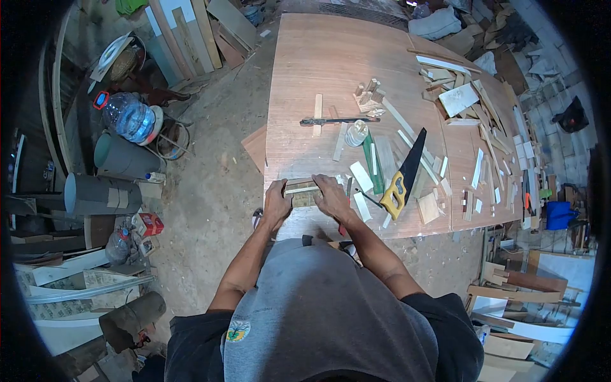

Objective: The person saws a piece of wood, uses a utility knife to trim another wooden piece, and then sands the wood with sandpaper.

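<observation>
"When the head view looks down, where do the hands sit?"

"The left hand (277,204) curls around one end, the right hand (332,197) around the other, both closed on what seems a small, rectangular, pale wooden frame (301,190) at the near edge of the broad, reddish-brown wooden table (299,70); thumbs I can't make out."

"How best to hold it?"

"Evenly, I'd say (lopsided pressure might skew it). It looks narrow, straight-sided, darker inside."
</observation>
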Motion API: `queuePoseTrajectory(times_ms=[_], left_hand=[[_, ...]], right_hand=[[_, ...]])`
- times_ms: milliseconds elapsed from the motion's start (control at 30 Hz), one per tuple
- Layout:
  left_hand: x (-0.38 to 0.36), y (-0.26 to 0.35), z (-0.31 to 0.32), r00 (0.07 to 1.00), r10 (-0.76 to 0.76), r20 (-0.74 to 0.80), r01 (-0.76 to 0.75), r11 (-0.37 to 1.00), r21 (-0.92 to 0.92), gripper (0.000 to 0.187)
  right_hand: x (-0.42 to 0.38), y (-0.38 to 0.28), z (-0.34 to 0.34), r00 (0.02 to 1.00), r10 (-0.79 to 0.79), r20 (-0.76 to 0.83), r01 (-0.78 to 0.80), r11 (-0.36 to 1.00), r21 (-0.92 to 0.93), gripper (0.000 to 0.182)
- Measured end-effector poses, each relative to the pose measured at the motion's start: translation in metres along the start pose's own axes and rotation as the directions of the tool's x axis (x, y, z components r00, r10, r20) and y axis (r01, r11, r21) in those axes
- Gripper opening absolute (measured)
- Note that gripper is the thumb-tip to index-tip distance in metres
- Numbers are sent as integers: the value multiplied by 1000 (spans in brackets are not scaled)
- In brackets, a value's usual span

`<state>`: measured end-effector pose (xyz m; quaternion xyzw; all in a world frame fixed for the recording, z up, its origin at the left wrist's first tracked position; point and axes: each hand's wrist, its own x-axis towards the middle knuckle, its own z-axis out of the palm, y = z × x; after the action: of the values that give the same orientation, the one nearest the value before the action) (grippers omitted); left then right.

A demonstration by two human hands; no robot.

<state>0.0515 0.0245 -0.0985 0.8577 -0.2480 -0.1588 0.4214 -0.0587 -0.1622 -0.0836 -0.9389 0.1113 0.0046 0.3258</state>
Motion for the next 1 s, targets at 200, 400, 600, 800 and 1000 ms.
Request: queuePoseTrajectory(times_ms=[200, 400, 600, 800, 1000], left_hand=[[3, -8, -1, 1000, -12, 27, 13, 1000, -26, 51], [-4, -23, 3, 1000, -18, -23, 17, 999, -31, 45], [-10, -30, 6, 998, 59, -39, -57, 998, 37, 28], [-9, -30, 0, 999, -21, -25, 22, 999, 34, 24], [-8, -33, 0, 1000, 15, -17, -14, 999, 47, 26]], right_hand=[[-2, -2, 4, 1000, 5, 0, -5, 1000, -27, 61], [-6, 12, 9, 987, 65, -149, -47, 992, 118, 41], [-2, 22, 23, 983, 84, -162, -65, 991, 119, 18], [0, 24, 30, 988, 56, -143, -39, 992, 120, 16], [-3, 23, 25, 988, 26, -151, -4, 989, 146, 19]])
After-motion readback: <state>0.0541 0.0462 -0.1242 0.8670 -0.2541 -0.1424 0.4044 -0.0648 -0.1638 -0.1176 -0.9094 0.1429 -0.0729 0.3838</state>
